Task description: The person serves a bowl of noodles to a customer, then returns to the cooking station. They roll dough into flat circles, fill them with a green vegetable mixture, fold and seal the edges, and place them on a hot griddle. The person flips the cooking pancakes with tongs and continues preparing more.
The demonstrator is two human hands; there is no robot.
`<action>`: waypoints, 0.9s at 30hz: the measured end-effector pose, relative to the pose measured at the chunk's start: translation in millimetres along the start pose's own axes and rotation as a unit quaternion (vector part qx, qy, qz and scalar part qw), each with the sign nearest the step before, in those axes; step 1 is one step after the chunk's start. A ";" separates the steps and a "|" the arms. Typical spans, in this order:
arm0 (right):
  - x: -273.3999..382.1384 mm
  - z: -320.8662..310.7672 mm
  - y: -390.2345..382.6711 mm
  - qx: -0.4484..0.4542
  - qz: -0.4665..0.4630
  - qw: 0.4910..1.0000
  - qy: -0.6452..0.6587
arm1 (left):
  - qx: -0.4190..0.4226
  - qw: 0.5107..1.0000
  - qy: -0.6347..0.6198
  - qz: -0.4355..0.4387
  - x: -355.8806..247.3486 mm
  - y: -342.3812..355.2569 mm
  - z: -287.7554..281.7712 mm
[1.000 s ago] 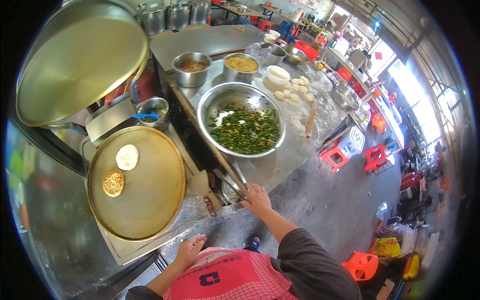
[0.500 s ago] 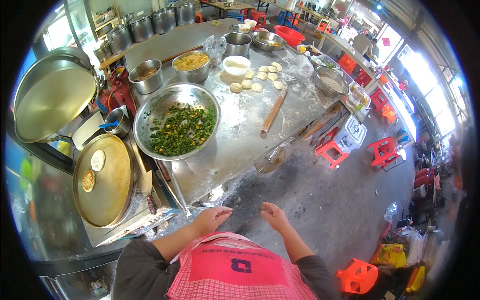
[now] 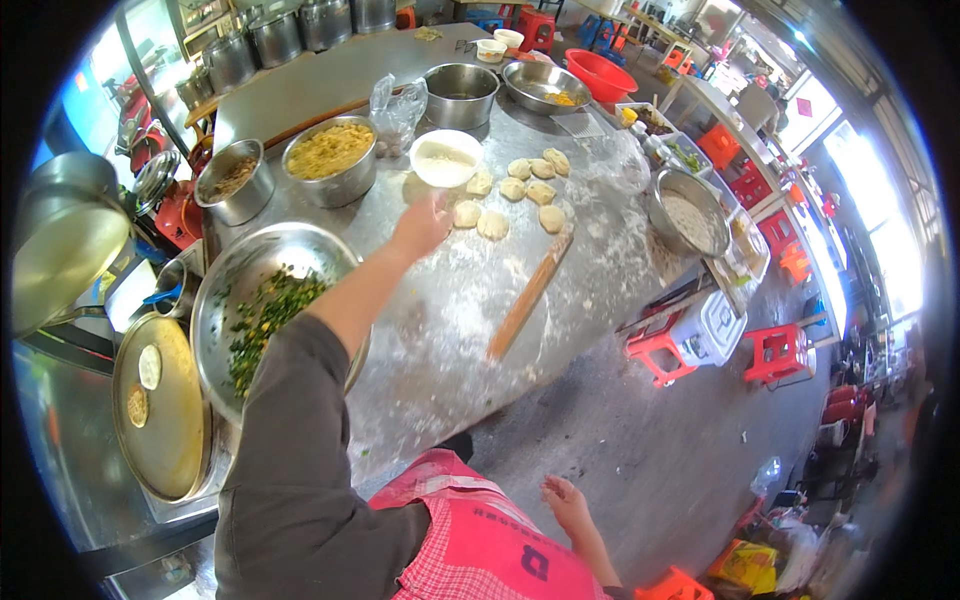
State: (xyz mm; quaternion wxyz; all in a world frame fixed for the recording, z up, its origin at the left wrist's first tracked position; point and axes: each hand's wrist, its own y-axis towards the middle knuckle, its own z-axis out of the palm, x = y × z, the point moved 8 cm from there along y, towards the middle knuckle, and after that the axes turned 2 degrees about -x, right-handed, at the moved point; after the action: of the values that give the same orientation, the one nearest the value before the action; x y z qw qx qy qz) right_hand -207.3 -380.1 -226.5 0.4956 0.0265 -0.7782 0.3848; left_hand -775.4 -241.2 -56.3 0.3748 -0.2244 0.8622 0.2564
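Note:
My left hand (image 3: 424, 222) is stretched over the floured steel table, just below the white bowl (image 3: 446, 160) of pale contents and left of the nearest dough pieces (image 3: 490, 223). Its fingers look loosely extended, with nothing visible in them; whether they touch the bowl I cannot tell. Low in front of the pink apron, off the table's edge, my right hand (image 3: 568, 502) hangs with loose, slightly bent fingers and holds nothing. A wooden rolling pin (image 3: 530, 295) lies aslant to the right of my left arm. My left sleeve partly covers a large steel bowl (image 3: 222, 300) of chopped greens (image 3: 268, 318).
A round griddle (image 3: 180, 420) at left carries two flat cakes. Behind my left arm stand a pot of yellow filling (image 3: 330, 152), another pot (image 3: 236, 182), a plastic bag (image 3: 398, 110) and a steel pot (image 3: 460, 95). A steel basin (image 3: 688, 215) sits at the right edge, above red stools (image 3: 655, 352).
My left hand has gone from in front of the apron out over the table toward the white bowl. I am nearer the table, and my right hand has moved lower.

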 end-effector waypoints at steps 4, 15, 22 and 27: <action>57.3 -17.0 51.0 0.016 0.048 0.998 -0.028 | -0.013 0.988 0.146 -0.042 61.8 124.4 27.9; 167.9 -30.0 173.6 0.093 0.038 0.995 -0.004 | 0.347 0.904 0.247 -0.046 71.1 174.1 121.8; 218.4 -38.9 239.0 0.219 -0.045 0.975 -0.010 | 0.162 0.966 0.199 0.018 37.6 164.0 82.6; 257.6 -46.6 283.2 0.290 -0.174 0.931 -0.139 | 0.135 0.959 0.232 -0.088 44.1 96.2 82.8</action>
State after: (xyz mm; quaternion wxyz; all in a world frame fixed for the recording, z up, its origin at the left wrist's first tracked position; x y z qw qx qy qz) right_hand -422.8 -64.4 -174.8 0.4127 0.3575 -0.6768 0.4937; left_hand -814.4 -125.4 -112.2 0.2125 -0.3000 0.9289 0.0451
